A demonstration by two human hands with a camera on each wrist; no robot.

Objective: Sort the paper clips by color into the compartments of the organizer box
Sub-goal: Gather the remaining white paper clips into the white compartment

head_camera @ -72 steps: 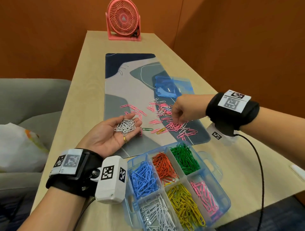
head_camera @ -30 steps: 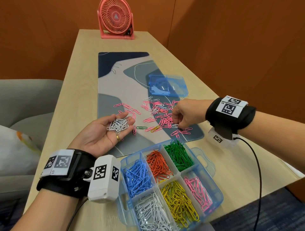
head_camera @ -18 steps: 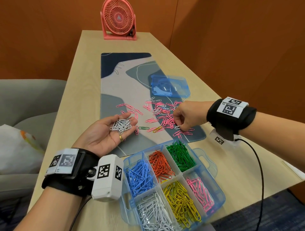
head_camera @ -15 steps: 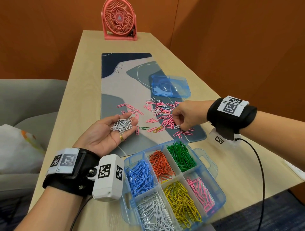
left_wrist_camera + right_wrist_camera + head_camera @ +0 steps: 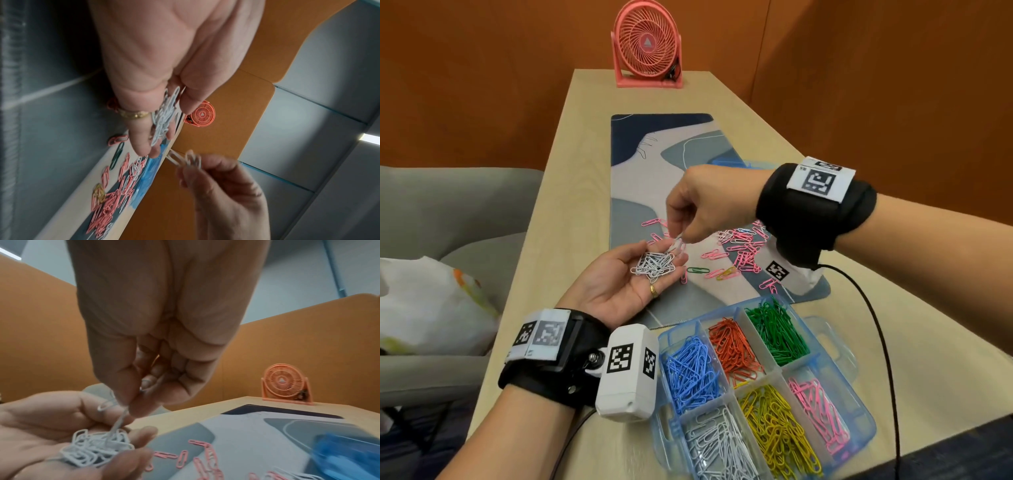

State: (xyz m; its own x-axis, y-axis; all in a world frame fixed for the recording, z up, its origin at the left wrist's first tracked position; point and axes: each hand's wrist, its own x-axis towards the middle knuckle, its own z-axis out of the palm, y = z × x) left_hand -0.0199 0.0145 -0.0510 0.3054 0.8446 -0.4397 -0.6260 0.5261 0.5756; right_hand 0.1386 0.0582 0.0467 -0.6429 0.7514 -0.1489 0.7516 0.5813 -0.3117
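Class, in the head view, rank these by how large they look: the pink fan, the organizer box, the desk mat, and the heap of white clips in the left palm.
1. desk mat
2. organizer box, though it lies nearest the camera
3. pink fan, though it stands farthest off
4. heap of white clips, lying on the left hand

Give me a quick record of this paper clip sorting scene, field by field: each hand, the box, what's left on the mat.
left hand: palm up, cupping a pile of white clips
right hand: pinching white clips above the left palm
organizer box: open; blue, orange, green, white, yellow, pink compartments filled
mat: mostly pink clips, one green clip
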